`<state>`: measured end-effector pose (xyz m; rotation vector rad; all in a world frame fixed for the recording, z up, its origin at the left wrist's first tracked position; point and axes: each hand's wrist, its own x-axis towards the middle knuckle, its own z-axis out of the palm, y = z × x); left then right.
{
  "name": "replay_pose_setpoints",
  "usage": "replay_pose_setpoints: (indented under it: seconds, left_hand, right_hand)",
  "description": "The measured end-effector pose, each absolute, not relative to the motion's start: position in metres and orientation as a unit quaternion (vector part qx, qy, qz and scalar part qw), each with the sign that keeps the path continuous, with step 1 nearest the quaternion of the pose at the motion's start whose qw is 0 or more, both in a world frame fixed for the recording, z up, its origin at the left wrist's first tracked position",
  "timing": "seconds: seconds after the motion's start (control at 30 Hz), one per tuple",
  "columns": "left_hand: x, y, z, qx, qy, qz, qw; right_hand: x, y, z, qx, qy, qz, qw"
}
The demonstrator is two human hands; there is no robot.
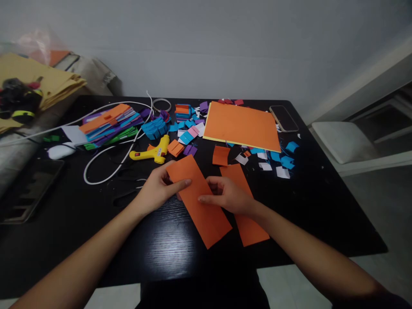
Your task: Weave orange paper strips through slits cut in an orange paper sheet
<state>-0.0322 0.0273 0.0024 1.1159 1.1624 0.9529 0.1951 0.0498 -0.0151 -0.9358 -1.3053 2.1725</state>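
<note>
Between my two hands is an orange paper strip (pixel 206 214), held at a slant above the table's near part. My left hand (pixel 162 184) pinches its upper left edge, thumb on top and fingers beneath. At the strip's right edge, my right hand (pixel 230 195) grips it with the thumb on its face; the other fingers curl behind. A second orange strip (pixel 249 225) lies flat on the table under my right hand and wrist. Just beyond sits a small curled orange paper piece (pixel 221 155).
On the black table (pixel 302 214) lie a yellow glue gun (pixel 152 152), scissors (pixel 127 195), a white cable (pixel 88 171) and stacked coloured paper (pixel 112 124). Farther back are an orange sheet stack (pixel 243 124), a phone (pixel 283 119) and scattered paper bits (pixel 283 172). A tablet-like device (pixel 30 193) is left.
</note>
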Motion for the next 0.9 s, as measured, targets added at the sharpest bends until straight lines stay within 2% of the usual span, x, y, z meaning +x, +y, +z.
replay_pose_setpoints:
  seconds: [0.27,0.5,0.73,0.9]
  left_hand:
    - [-0.0319,0.0274,0.0009,0.46,0.498,0.425,0.6]
    - [-0.0312,0.0284,0.0051,0.422,0.477,0.435,0.637]
    - [-0.0355,0.0276,0.0043,0.372,0.395,0.442,0.714]
    - [-0.035,0.0266,0.0024,0.378,0.392,0.446,0.71]
  right_hand:
    - [0.197,0.0496,-0.0129,-0.313,-0.457,0.808,0.2]
    - [0.1978,0.0504,-0.0088,-0.351,-0.495,0.763,0.222]
    - [0.2014,0.0512,-0.0104,-0.306,-0.359,0.862,0.186]
    - [0.1993,0.0497,-0.0081,-0.32,-0.336,0.857,0.225]
